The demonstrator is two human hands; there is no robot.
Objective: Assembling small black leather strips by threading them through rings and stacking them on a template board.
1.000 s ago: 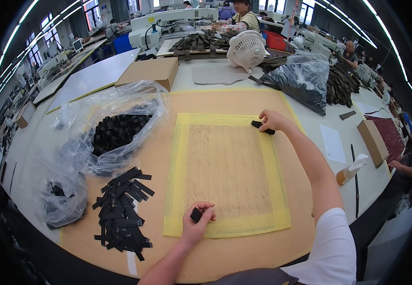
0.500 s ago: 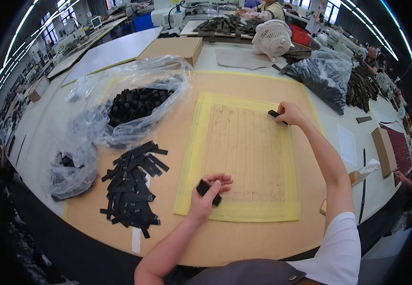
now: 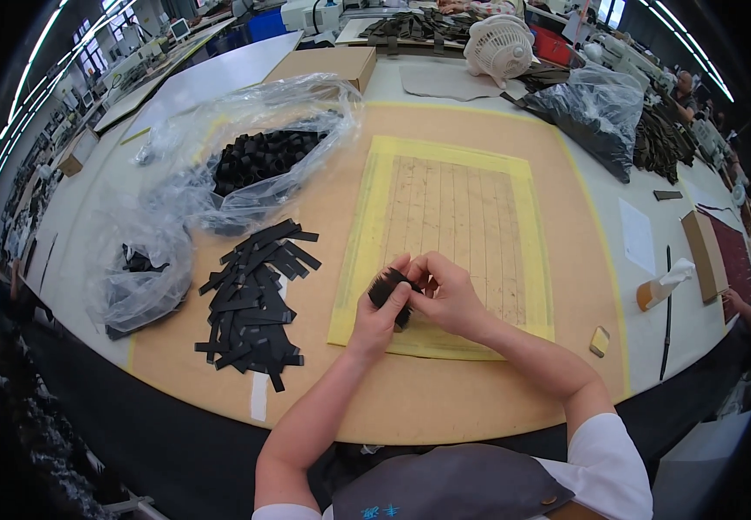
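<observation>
Fingers hide much of the stack of black strips [image 3: 384, 287], so its layers cannot be counted. The loose pile of black strips [image 3: 250, 303], toward the near left of the table [image 3: 72, 234], overlaps too much for a count. Three clear plastic bags [image 3: 137, 286] show: two by the left edge, one toward the far right corner. One yellow-bordered panel [image 3: 462, 199] lies mid-table; one fan [image 3: 498, 49] stands at the far edge, one bottle [image 3: 653, 296] near the right edge. The left hand [image 3: 379, 316] has its grip closed around the stack, over the panel's near left corner. The right hand [image 3: 450, 295] has curled fingertips against the stack; whether they pinch a strip, I cannot tell.
</observation>
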